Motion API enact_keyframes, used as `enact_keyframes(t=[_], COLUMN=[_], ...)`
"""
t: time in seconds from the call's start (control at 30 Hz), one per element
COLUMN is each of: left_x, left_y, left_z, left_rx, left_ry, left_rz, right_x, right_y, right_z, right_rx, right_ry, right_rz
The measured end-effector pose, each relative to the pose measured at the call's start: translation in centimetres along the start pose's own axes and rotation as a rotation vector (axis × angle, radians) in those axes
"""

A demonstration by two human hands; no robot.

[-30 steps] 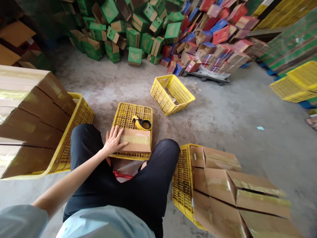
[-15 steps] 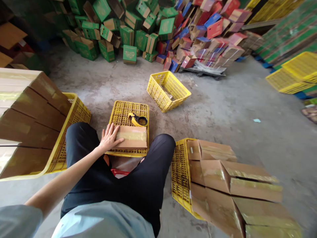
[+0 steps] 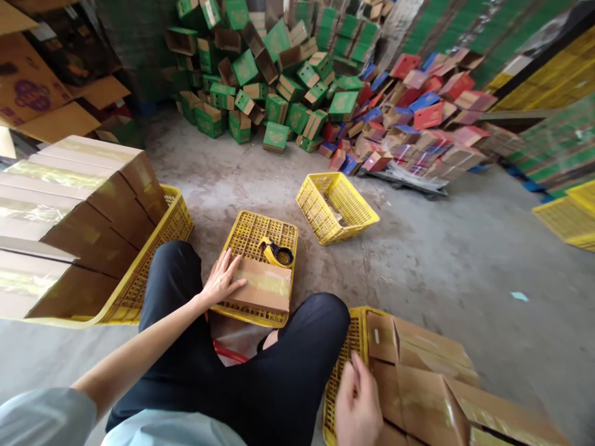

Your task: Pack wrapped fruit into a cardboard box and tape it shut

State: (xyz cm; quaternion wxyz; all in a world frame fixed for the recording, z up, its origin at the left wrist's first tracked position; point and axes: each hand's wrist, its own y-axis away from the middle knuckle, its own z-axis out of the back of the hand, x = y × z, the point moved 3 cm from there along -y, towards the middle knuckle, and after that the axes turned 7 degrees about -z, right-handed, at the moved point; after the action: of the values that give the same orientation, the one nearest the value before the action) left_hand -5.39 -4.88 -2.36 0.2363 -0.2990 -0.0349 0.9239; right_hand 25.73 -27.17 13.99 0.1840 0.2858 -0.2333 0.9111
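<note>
My left hand (image 3: 224, 284) is open, fingers spread, on the left end of the flat brown box (image 3: 266, 286). The box lies on the yellow crate (image 3: 245, 230), beside the tape tool (image 3: 279, 254). It looks light and stiff but easy to dent, so its long sides seem best to hold. My blurry right hand (image 3: 359, 406) curls; I can't tell if its fingers grip anything.

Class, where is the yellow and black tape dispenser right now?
In the head view, the tape dispenser lies on the yellow crate between the knees, just beyond the flat cardboard box.
</note>
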Motion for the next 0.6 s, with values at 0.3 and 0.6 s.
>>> enact_keyframes(t=[0.3, 0.6], left_x=[3.1, 2.3], left_y=[0.3, 0.2], left_z=[-1.2, -0.3], left_rx=[-0.21, -0.071], left_ry=[0.366, 0.319], left_rz=[0.419, 0.449], right_x=[1.8, 0.6], right_y=[-9.0, -9.3], right_z=[-23.5, -25.0], right_rx=[0.375, 0.394], right_ry=[0.111, 0.304], right_rz=[-0.32, -0.445])
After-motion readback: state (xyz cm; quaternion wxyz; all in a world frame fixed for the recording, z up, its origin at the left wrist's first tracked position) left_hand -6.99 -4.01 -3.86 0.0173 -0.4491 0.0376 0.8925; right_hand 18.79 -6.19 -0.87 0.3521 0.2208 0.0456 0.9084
